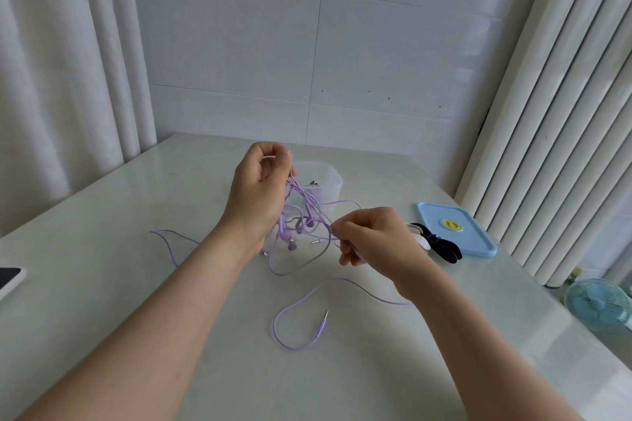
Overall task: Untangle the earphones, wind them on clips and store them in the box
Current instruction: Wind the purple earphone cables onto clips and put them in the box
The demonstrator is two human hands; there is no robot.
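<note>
Earphones (292, 246), then left hand (260, 191) before box (329, 178).

1. The bench (136, 284) has a smooth, glossy, pale stone-like top.
2. The earphones (301, 314) have thin, matt lilac rubbery cords with shiny metal plug tips.
3. The box (328, 181) is clear, smooth plastic.
4. The lid (478, 236) is glossy light-blue plastic.
5. The wall (342, 61) is smooth white tile.

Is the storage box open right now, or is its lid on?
Open. The clear box has no lid on it; the blue lid lies flat on the table, off to its right.
</note>
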